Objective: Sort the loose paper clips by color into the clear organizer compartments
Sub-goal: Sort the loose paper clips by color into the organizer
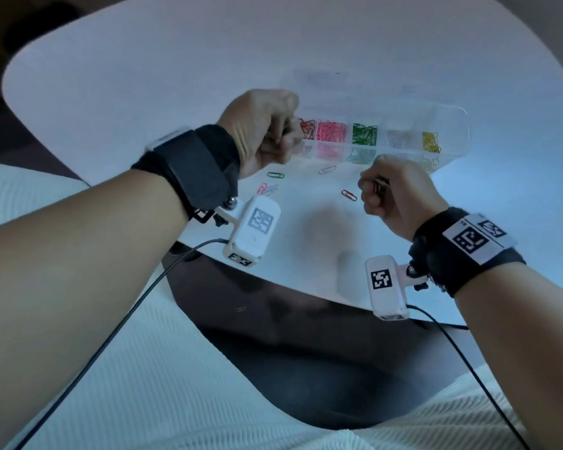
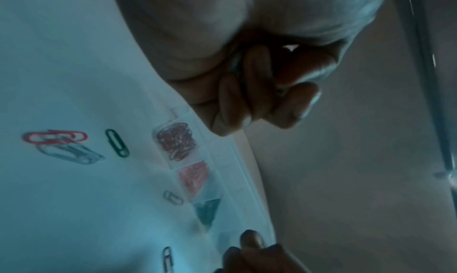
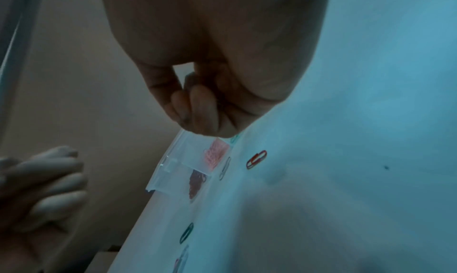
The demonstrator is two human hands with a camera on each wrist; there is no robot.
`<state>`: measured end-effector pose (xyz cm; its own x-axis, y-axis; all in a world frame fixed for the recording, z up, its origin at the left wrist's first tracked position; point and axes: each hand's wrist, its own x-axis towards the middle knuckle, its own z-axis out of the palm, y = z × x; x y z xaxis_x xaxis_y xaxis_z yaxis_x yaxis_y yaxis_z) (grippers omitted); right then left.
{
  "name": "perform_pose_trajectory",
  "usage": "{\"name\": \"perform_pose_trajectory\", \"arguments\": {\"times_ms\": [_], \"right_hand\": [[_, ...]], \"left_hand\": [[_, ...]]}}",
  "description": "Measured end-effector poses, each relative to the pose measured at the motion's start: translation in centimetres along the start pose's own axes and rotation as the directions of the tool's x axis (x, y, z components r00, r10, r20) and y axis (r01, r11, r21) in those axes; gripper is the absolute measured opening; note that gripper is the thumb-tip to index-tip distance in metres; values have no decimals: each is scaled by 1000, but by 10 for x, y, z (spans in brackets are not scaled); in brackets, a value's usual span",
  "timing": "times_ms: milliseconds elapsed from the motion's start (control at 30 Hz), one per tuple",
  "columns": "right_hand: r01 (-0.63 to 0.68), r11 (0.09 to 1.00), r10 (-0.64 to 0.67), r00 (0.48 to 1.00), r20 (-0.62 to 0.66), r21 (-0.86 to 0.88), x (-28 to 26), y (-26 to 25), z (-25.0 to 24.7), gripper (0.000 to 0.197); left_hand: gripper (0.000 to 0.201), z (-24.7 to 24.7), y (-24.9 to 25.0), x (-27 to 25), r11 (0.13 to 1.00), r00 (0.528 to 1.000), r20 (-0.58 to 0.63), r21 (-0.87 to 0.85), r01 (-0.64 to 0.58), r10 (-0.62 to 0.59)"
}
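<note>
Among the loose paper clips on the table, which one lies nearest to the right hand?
The red paper clip, alone just left of the right hand. The green, white and pink clips lie farther left.

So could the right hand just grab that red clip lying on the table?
Probably yes: the red clip lies alone on bare table, just left of the right hand, nothing between. But the fingers are curled, seemingly holding something already.

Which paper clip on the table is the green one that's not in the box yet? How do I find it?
Start at the clear organizer on the white table, then look just in front of its left end, below the left hand. The green paper clip lies flat there alone. Its neighbours are pink and pale, tangled together, so it's the only loose green one.
</note>
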<state>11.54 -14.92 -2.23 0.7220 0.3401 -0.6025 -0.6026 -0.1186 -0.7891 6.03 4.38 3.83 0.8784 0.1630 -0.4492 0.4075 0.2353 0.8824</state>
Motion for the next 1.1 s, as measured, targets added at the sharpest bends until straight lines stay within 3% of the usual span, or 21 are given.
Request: {"name": "perform_pose_trajectory", "arguments": {"times_ms": [67, 133, 167, 233, 267, 333, 367, 400, 500, 667, 867, 967, 1033, 1100], "right_hand": [[58, 998, -58, 998, 1, -5, 5, -5, 3, 28], [115, 986, -119, 993, -24, -124, 13, -8, 7, 30], [156, 950, -172, 984, -38, -271, 17, -10, 10, 29], [215, 757, -291, 957, -24, -617, 24, -12, 19, 20], [230, 648, -337, 942, -2, -726, 27, -12, 23, 13], [242, 486, -365, 929, 57, -840, 33, -14, 30, 13], [242, 417, -357, 930, 87, -876, 37, -15, 32, 21], [233, 362, -343, 934, 103, -903, 40, -15, 34, 26], [160, 271, -311, 948, 71, -949, 48, -8, 36, 28], [56, 251, -319, 947, -28, -966, 50, 1, 31, 8], [-64, 168, -236, 966, -103, -984, 54, 5, 26, 34], [-85, 125, -218, 970, -111, -988, 46, 6, 23, 30], [-65, 156, -214, 972, -98, -986, 40, 8, 18, 26], [-20, 313, -195, 977, -85, -950, 33, 7, 12, 26]], "left_hand": [[26, -4, 6, 0, 996, 998, 10, -53, -68, 68], [26, -10, 10, 1, 991, 994, 16, -90, -103, 105], [26, -14, 10, 1, 992, 994, 15, -69, -105, 106], [24, -22, 7, 1, 984, 993, 38, 135, -112, 108], [22, -25, 4, 1, 924, 993, 59, 363, -121, 107], [12, -30, -9, 3, 608, 996, 49, 789, -82, 71], [8, -32, -17, 3, 444, 999, 21, 895, -36, 38], [7, -35, -25, 4, 349, 1000, -7, 937, 7, 0], [15, -44, -43, 10, 306, 997, -75, 948, 81, -30], [23, -45, -47, 16, 258, 995, -97, 962, 90, 13], [16, -37, -55, 16, 178, 993, -118, 977, 120, -23], [10, -34, -58, 16, 172, 992, -120, 977, 123, -27], [8, -30, -58, 17, 168, 993, -113, 979, 119, -44], [10, -28, -58, 17, 157, 993, -108, 981, 115, -54]]}}
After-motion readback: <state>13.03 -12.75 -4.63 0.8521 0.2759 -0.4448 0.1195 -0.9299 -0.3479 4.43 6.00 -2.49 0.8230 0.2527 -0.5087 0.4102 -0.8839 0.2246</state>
